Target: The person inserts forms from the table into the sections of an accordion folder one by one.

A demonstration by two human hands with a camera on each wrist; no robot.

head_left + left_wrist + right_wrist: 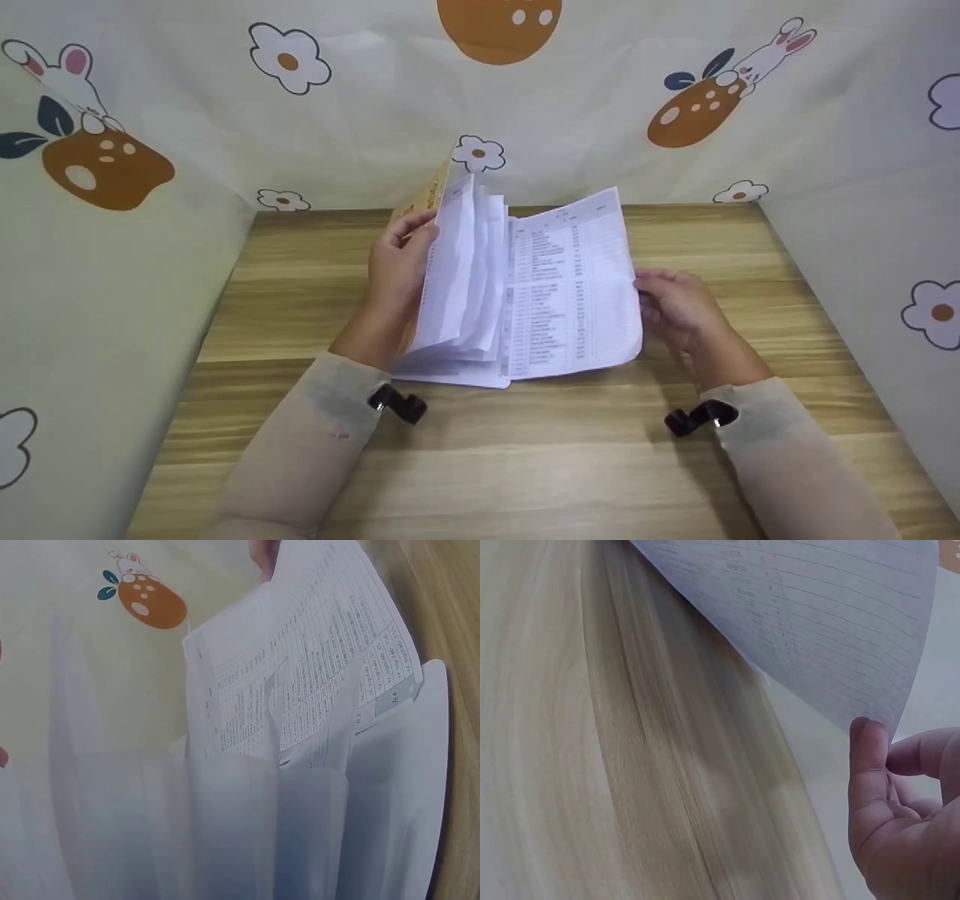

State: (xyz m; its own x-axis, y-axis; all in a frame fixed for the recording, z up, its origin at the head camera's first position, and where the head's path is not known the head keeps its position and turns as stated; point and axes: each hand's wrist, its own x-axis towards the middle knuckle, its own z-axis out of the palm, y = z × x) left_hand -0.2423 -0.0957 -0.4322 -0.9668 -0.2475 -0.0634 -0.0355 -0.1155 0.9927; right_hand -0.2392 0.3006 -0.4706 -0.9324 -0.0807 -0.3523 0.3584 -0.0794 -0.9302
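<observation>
A book with an orange-yellow cover [426, 196] stands partly open over the middle of the table. My left hand [399, 266] grips its left side, cover and several raised pages [466, 277] together, with the thumb toward the pages. On the right side lies spread a page [562, 300] printed with rows of small text in a table. The thumb and fingers of my right hand [682, 309] pinch the outer edge of that page, which the right wrist view shows lifted and slightly bent. In the left wrist view, upright pages [225, 829] fill the foreground.
Under the book is a wood-grain table [555, 457]. A pale cloth [375, 127] printed with flowers, rabbits and orange fruit hangs behind it and at both sides. Each sleeve bears a small black device [401, 405] at the wrist.
</observation>
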